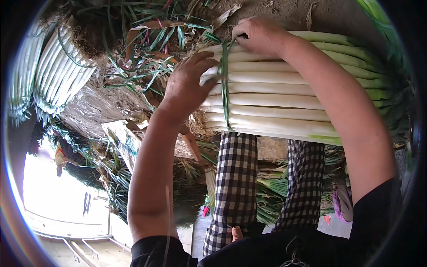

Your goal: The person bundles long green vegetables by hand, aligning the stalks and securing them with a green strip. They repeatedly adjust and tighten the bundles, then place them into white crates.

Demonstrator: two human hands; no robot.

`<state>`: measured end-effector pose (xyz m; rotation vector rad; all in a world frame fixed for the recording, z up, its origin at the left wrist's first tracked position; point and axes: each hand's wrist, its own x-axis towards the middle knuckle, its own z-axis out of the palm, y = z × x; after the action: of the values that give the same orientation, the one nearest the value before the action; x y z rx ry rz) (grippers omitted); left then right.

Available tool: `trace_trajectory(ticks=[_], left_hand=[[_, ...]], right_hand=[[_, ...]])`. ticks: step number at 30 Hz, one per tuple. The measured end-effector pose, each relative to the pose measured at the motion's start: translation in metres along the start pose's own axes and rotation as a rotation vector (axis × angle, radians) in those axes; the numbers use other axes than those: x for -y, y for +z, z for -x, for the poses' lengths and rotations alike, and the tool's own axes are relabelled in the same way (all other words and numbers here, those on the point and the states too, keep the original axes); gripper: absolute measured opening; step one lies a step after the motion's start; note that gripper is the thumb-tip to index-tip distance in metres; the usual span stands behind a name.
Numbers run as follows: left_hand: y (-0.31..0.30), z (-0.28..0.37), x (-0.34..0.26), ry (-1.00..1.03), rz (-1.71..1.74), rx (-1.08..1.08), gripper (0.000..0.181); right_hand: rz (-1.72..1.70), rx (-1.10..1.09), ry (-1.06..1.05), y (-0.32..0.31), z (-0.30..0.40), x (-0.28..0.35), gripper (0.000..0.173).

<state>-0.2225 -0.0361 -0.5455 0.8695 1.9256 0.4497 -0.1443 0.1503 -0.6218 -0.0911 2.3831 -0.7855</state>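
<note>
A large bundle of leeks or long green onions (267, 88) lies crosswise before me, roots at the left and green tops at the right. Around its root end runs a green plastic strap (225, 96). My left hand (191, 78) is spread over the root end, its fingertips at the strap and slightly blurred; nothing shows gripped in it. At the far edge of the bundle, my right hand (258, 35) has its fingers closed on the upper end of the strap.
Loose green strips (146, 66) and dry leaves litter the worn surface beyond my left hand. Two tied bundles (55, 70) stand at the far left. Darker leafy greens (120, 180) are piled below. A wooden handle (193, 147) lies near my left forearm.
</note>
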Motion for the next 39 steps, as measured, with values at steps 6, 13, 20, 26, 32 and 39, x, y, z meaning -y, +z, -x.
trace_trajectory(ticks=[6, 13, 20, 26, 32, 39], left_hand=[[0.021, -0.021, 0.017, -0.273, 0.035, -0.224, 0.022], [0.026, -0.059, 0.034, -0.599, -0.161, -0.074, 0.035], [0.023, -0.034, 0.045, -0.895, -0.193, -0.323, 0.043], [0.025, 0.005, -0.040, -0.142, -0.514, -0.480, 0.044], [0.087, 0.020, -0.136, -0.014, -0.287, -0.166, 0.062], [0.119, -0.014, -0.117, 0.186, -0.401, -0.265, 0.059]], right_hand=[[-0.409, -0.080, 0.104, 0.022, 0.001, -0.008, 0.018], [-0.391, -0.069, 0.152, 0.013, -0.001, 0.003, 0.018], [-0.527, 0.060, 0.365, 0.012, -0.009, 0.003, 0.022], [-0.410, -0.022, 0.312, 0.003, 0.046, 0.009, 0.035], [-0.263, -0.596, 0.387, -0.046, 0.208, -0.001, 0.039], [0.168, -0.579, 0.656, -0.025, 0.351, -0.076, 0.036]])
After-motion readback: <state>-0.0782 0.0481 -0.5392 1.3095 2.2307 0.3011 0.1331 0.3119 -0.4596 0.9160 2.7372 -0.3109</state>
